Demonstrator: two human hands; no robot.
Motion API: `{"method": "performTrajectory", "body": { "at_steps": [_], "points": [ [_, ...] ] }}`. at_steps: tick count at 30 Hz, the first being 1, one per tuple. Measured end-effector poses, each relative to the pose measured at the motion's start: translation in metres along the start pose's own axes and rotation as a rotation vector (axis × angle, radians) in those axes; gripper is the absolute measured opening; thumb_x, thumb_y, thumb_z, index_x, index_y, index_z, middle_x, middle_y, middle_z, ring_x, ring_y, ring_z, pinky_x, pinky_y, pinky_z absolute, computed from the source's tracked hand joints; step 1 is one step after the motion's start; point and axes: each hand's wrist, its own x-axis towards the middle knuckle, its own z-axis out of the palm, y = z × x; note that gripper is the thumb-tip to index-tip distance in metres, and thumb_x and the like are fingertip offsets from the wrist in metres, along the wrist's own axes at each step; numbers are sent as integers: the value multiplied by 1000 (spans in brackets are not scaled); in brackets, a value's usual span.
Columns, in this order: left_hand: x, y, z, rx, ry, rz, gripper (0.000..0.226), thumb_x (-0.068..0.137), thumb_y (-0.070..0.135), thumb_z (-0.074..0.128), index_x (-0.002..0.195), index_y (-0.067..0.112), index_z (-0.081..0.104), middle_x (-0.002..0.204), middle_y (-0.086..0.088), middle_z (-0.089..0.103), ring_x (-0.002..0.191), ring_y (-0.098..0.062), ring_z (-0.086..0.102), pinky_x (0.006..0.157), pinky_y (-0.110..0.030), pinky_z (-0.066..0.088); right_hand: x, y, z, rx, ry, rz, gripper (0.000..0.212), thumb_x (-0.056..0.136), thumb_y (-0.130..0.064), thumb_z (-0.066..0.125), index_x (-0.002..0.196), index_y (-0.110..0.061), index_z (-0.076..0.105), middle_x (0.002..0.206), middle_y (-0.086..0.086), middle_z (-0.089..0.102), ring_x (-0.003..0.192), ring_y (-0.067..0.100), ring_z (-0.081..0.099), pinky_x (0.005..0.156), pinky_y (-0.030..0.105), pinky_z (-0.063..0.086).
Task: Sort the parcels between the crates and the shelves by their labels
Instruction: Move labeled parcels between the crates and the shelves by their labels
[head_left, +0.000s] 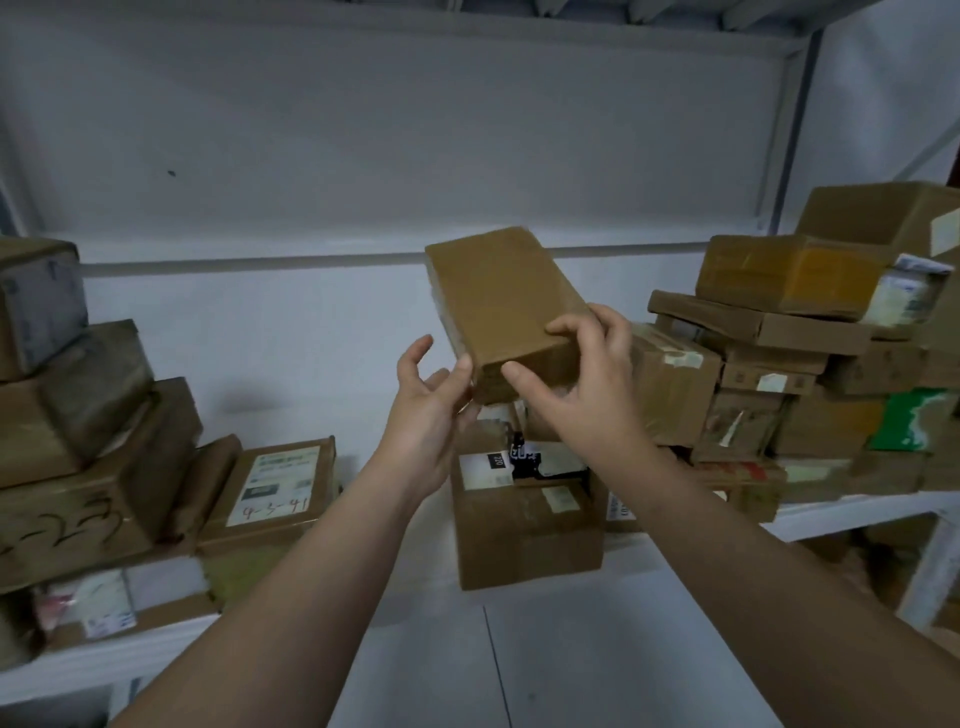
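Brown parcel (498, 296) up in the air over the middle of the shelf (415, 639), tilted, far end raised, near end low. No label showing on the top face or the near end, so most likely being turned to find one. Right hand (587, 364) pinching the near end, fingers hooked over the top edge, thumb pressed flat on the end face. Left hand (431, 400) loose and spread, thumb just touching the near left corner, other fingers off the cardboard. Best to slide that left palm under the long side before rotating, sharing the weight rather than levering from one end. Turn slowly, hold at two points, read first, then choose a spot. Directly below, a labelled box (524, 525) standing on the shelf; worth keeping clear of it. To the left, a stack of cartons (93, 493) with a flat labelled carton (275, 488) beside it; to the right, a crowded, uneven pile (779, 364), likely to slide if nudged. No crates in view.
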Motion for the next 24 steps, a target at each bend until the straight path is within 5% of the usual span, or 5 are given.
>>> {"method": "performTrajectory", "body": {
  "at_steps": [3, 12, 16, 21, 24],
  "points": [
    [-9, 11, -20, 50, -10, 60, 90, 82, 18, 70, 150, 24, 12, 132, -8, 57, 111, -20, 62, 93, -29, 49, 3, -18, 12, 88, -80, 149, 62, 60, -78, 56, 101, -33, 43, 120, -6, 37, 104, 9, 44, 76, 15, 37],
    [-25, 55, -67, 334, -15, 319, 35, 98, 40, 43, 132, 36, 51, 129, 12, 57, 119, -8, 54, 95, -29, 47, 0, -61, 52, 887, -206, 458, 45, 88, -57, 52, 127, -33, 53, 117, -3, 67, 106, 15, 64, 91, 41, 50],
    [-27, 63, -89, 373, 27, 73, 93, 63, 62, 68, 142, 34, 29, 145, 5, 42, 123, -16, 51, 97, -36, 46, -2, -69, 61, 982, -242, 509, 38, 97, -44, 45, 124, -20, 59, 115, 6, 69, 111, 24, 62, 98, 51, 47],
    [-30, 61, -110, 409, 51, 218, 74, 69, 48, 73, 133, 34, 38, 117, 18, 59, 104, -6, 62, 85, -27, 56, -2, -77, 67, 691, -120, 316, 34, 100, -24, 48, 131, -38, 49, 116, 0, 65, 98, 10, 67, 72, 27, 58],
    [-35, 60, -114, 383, 69, 334, 60, 83, 33, 68, 137, 32, 40, 118, 19, 60, 102, 0, 63, 77, -18, 55, -7, -87, 72, 664, -198, 247, 53, 80, -64, 59, 130, -52, 45, 118, -19, 63, 104, 3, 63, 70, 21, 55]
  ]
}}
